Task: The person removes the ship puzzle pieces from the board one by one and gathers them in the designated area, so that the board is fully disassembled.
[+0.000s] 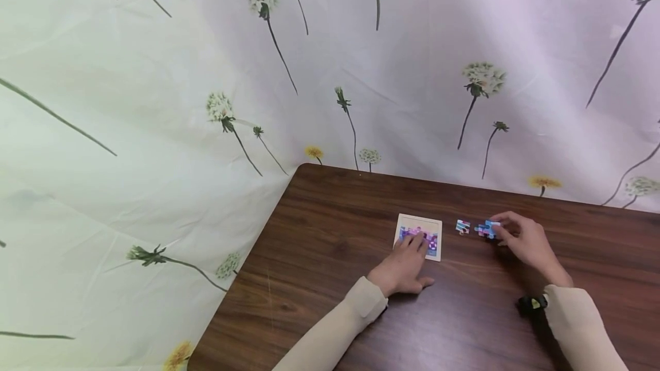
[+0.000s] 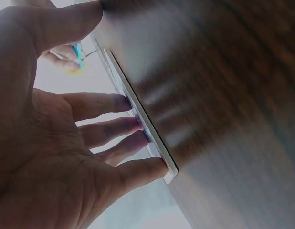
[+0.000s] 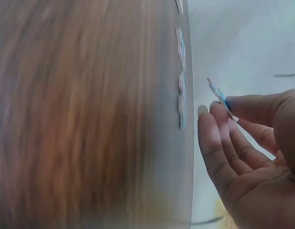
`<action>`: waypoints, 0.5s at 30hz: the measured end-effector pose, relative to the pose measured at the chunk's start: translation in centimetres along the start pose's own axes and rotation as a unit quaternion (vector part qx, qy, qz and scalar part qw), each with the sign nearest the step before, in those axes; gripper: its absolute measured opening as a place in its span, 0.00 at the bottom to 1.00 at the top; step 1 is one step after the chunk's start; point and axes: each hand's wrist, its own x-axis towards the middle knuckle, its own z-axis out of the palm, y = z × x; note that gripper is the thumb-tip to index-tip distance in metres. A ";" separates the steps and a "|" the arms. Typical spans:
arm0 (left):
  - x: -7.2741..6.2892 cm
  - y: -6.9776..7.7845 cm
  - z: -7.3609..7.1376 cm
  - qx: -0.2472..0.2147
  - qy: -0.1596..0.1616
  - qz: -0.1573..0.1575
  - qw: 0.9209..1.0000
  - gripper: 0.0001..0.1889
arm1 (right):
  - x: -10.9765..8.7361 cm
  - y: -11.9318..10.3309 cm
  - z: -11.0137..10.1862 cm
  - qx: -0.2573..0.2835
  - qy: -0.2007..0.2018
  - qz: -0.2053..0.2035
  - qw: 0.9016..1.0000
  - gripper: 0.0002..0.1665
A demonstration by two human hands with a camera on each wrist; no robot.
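My left hand (image 1: 404,265) lies over a small jigsaw puzzle in a pale frame (image 1: 420,217), its extended fingertips resting on it. Pink and purple pieces fill the lower part of the frame, partly hidden by the fingers. In the left wrist view, the fingers touch the frame's edge (image 2: 145,121) while the thumb stays apart. To the right, my right hand (image 1: 528,242) pinches a blue jigsaw piece (image 3: 217,94) between thumb and fingers, raised off the table. Beneath it lies another piece (image 3: 181,102). A blue and white piece (image 1: 462,227) lies between that one and the frame.
The dark wooden table (image 1: 319,233) ends at a left edge and a back edge. Behind it hangs a pale cloth (image 1: 412,73) printed with dandelions. A black band (image 1: 531,304) sits at the right wrist.
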 end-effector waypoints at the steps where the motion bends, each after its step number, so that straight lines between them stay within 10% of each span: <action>1: 0.0 0.0 0.0 -0.002 -0.001 0.000 1.000 0.47 | -0.1 0.2 -0.2 -0.002 0.002 0.003 1.000 0.12; 15: 0.1 0.0 0.2 -0.003 0.000 -0.001 1.000 0.47 | -1.3 1.7 -1.9 -0.027 -0.002 0.036 0.999 0.15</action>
